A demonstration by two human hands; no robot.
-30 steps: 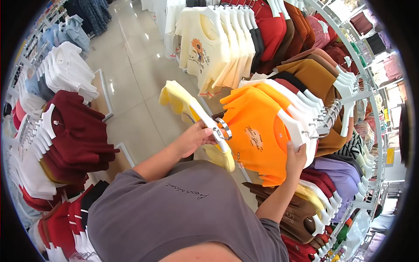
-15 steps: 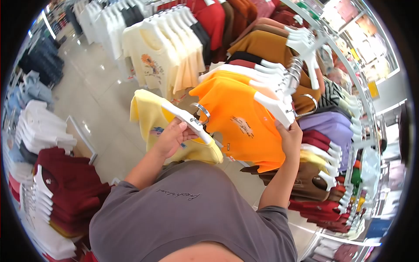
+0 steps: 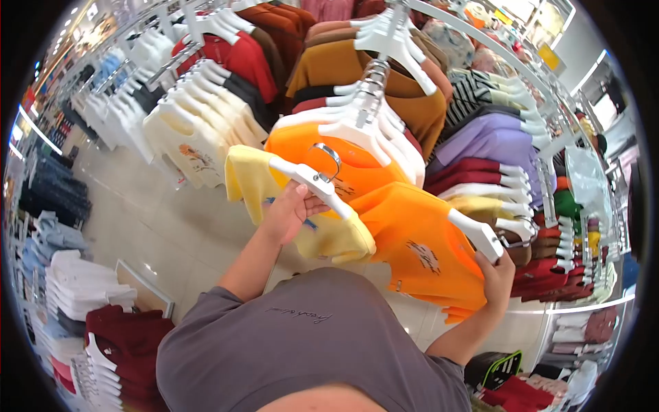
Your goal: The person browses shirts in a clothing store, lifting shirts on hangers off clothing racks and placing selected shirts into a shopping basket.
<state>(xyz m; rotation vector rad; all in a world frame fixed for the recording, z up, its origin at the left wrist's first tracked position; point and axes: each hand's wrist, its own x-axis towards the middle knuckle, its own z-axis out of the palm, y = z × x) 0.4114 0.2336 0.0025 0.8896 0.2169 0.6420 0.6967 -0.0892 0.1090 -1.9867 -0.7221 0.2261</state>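
Note:
My left hand (image 3: pixel 288 214) is closed around the middle of a white hanger that carries a yellow shirt (image 3: pixel 343 237); its metal hook points up. My right hand (image 3: pixel 495 275) grips the end of another white hanger (image 3: pixel 475 232), which bears an orange shirt with a small printed patch (image 3: pixel 425 257). This orange shirt hangs off the rail, beside and partly behind the yellow one. Just beyond, a second orange shirt (image 3: pixel 295 143) hangs on the rack's front arm (image 3: pixel 374 82).
Cream shirts (image 3: pixel 199 130) hang at the upper left, and purple and maroon ones (image 3: pixel 491 141) to the right of the arm. A rack with white and dark red tops (image 3: pixel 130 343) stands at the lower left. Tiled floor (image 3: pixel 151 220) shows between the racks.
The orange shirt in my right hand has moved right and down, away from the rail, uncovering another orange shirt. The yellow shirt has shifted right. The view has turned toward the rack.

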